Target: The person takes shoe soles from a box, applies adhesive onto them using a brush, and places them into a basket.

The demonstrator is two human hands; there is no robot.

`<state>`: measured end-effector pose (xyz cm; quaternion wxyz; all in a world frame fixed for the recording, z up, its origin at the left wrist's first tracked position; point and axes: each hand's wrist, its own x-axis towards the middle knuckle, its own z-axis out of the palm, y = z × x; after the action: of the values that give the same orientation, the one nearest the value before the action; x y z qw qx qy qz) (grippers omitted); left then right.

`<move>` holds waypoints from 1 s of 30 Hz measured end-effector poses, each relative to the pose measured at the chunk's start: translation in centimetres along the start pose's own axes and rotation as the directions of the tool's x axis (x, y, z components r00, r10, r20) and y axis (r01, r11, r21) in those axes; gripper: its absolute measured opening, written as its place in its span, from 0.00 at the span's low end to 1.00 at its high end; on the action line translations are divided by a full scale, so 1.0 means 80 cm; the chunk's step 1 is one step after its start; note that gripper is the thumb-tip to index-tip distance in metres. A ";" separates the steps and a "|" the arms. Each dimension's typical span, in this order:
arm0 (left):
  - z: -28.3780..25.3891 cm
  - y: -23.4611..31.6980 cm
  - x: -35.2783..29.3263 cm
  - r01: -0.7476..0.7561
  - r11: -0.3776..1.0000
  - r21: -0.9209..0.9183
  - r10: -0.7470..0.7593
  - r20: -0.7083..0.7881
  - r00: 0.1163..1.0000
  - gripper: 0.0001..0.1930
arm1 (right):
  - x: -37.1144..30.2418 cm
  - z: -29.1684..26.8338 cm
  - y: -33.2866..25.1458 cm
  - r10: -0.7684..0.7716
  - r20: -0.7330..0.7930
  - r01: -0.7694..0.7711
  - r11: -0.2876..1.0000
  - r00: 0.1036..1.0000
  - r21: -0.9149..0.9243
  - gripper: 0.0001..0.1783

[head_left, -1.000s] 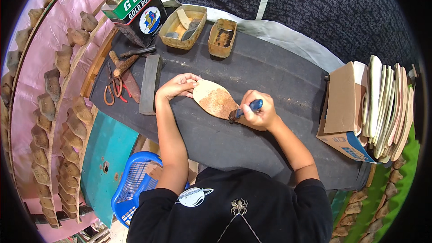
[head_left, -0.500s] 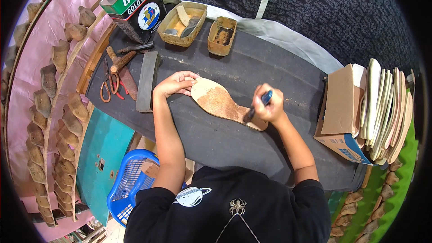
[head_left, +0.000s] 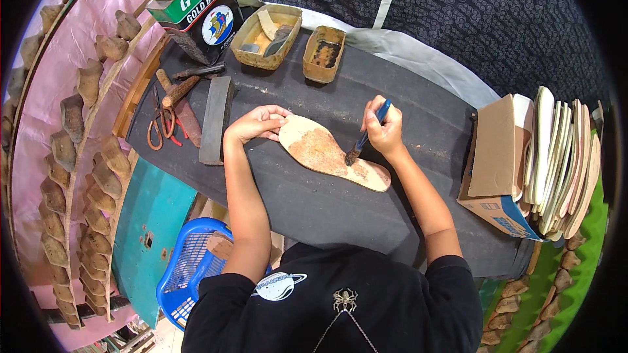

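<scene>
A tan, sole-shaped insole [head_left: 317, 148] lies on the dark table, its wide end toward the left and a brown, rough-looking patch over its middle. My left hand [head_left: 267, 121] grips the wide end by its edge, thumb on top and fingers partly hidden at the rim. In my right hand [head_left: 383, 124] is a blue-handled brush [head_left: 361, 142], held tilted with the handle up. Its dark bristles touch the insole where it narrows, at the edge of the brown patch.
Behind stand a yellowish tub with scraps [head_left: 265, 33], a smaller tub with dark residue [head_left: 324, 54] and a green-black metal can [head_left: 199, 16]. Scissors [head_left: 163, 121], a hammer [head_left: 178, 95] and a grey block [head_left: 215, 119] lie left. At right, a cardboard box [head_left: 500, 163] holds several soles.
My right hand has moved slightly up and left, bringing the brush from the narrow end toward the insole's middle, and the brush stands steeper. My left hand keeps its hold on the insole.
</scene>
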<state>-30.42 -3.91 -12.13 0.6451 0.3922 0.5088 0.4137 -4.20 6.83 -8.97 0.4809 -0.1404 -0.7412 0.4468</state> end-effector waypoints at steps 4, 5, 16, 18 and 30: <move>0.001 0.000 0.000 0.017 1.000 0.012 -0.017 -0.006 1.000 0.14 | 0.009 0.006 0.002 0.026 0.022 -0.026 0.999 0.999 -0.019 0.09; 0.001 0.000 0.000 0.019 1.000 0.008 -0.018 -0.014 1.000 0.13 | 0.010 0.010 0.001 0.016 -0.018 -0.016 1.000 1.000 -0.002 0.10; 0.002 0.004 0.000 0.038 0.999 0.022 -0.038 -0.009 0.999 0.13 | -0.003 -0.006 0.011 0.027 -0.030 -0.021 0.981 0.999 0.192 0.12; 0.002 0.004 0.001 0.038 0.999 0.025 -0.037 -0.007 0.999 0.13 | 0.000 -0.008 0.010 0.017 -0.016 -0.013 0.983 1.000 0.181 0.12; 0.003 -0.004 0.024 -0.241 0.962 0.124 0.268 -0.294 0.917 0.11 | 0.089 0.010 -0.002 -0.117 -0.301 0.200 0.945 0.946 0.260 0.05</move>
<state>-29.90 -2.23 -13.01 0.4810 0.4129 0.5651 0.5280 -8.39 10.90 -4.76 0.6313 -0.0706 -0.6014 0.4845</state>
